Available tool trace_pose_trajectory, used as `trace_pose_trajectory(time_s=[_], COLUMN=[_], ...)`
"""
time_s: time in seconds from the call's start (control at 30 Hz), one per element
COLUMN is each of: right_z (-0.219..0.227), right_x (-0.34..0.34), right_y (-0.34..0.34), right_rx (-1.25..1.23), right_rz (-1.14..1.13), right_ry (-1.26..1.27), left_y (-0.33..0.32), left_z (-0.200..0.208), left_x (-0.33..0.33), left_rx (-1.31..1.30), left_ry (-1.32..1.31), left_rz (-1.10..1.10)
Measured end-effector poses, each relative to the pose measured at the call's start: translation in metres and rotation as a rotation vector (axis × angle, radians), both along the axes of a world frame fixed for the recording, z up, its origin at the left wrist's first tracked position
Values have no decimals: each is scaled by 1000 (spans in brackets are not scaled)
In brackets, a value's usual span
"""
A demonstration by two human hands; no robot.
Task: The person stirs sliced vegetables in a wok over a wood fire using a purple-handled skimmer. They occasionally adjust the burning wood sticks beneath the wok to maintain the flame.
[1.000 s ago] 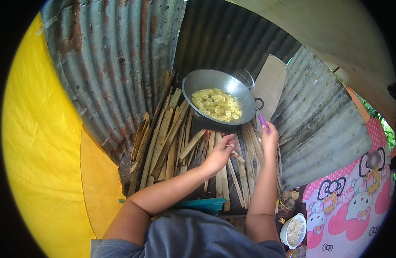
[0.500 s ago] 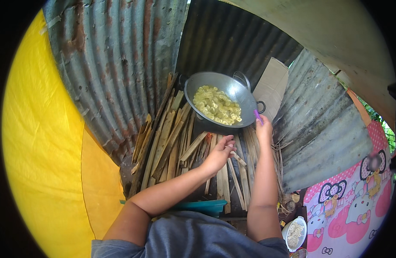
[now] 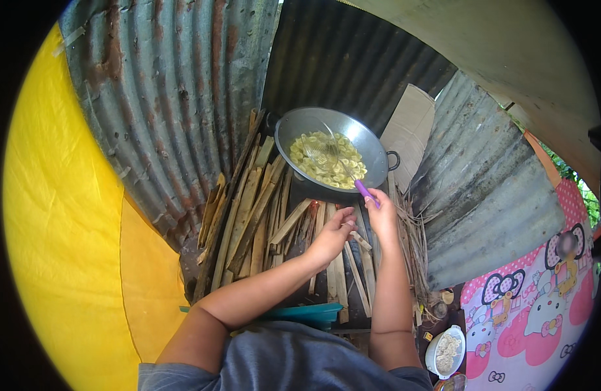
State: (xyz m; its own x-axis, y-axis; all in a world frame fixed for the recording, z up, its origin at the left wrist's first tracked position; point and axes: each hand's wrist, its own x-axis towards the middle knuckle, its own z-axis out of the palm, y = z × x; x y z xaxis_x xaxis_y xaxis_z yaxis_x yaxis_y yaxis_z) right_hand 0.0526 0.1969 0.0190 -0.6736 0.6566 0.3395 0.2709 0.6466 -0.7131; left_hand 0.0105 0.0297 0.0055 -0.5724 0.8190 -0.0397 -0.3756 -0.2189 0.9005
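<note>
My right hand is closed around the purple handle of a wire skimmer. Its mesh head hangs over the left part of a wide metal wok, at the slices; whether it touches them is hard to tell. Many pale yellow-green round slices, resembling banana chips, lie in the wok. Left of my right hand, in front of the wok, my left hand hovers over the firewood with loosely bent fingers, apparently holding nothing.
Split firewood lies below and left of the wok, with glowing embers beneath its front. Corrugated metal sheets and cardboard surround it. A white bowl of pale food stands lower right. A yellow sheet hangs left.
My right hand has moved left and slightly down. The skimmer's head has swung from the wok's right rim to over the slices at left. My left hand stays nearly in place.
</note>
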Motion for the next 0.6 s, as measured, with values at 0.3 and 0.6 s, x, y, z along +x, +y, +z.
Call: trace_pose_trajectory(time_s=[0.3, 0.6], right_z=[-27, -6], right_x=[2, 15], right_y=[4, 37], right_rx=[-6, 194], right_rz=[61, -256], right_ry=[108, 180], left_y=[-4, -9], left_z=[7, 9], left_x=[-1, 4], left_rx=[5, 17], left_ry=[-16, 4], left_rz=[-3, -13])
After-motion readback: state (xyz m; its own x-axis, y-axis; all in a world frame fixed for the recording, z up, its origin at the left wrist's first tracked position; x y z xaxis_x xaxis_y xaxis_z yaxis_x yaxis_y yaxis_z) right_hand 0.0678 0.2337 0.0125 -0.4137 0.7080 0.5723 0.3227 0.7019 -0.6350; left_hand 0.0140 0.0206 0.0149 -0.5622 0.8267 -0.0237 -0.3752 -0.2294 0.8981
